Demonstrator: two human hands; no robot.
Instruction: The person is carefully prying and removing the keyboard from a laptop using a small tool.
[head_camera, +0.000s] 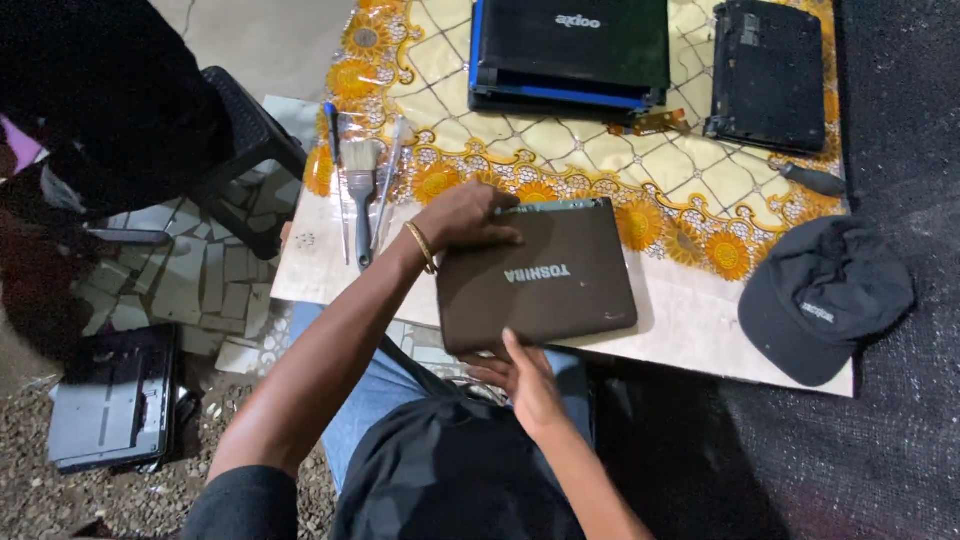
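Observation:
A closed dark brown laptop (545, 275) lies on the table's near edge, its lid up. My left hand (465, 218), with a gold bangle on the wrist, rests on the laptop's far left corner and grips it there. My right hand (525, 378) holds the laptop's near edge from below, thumb on the lid.
A flowered yellow cloth (560, 150) covers the far part of the table. On it sit a black and blue laptop (570, 50) and a black laptop base (768, 72). A paintbrush (360, 195) and thin tools lie left; a black cap (825, 297) right. Another device (115, 400) rests on the ground.

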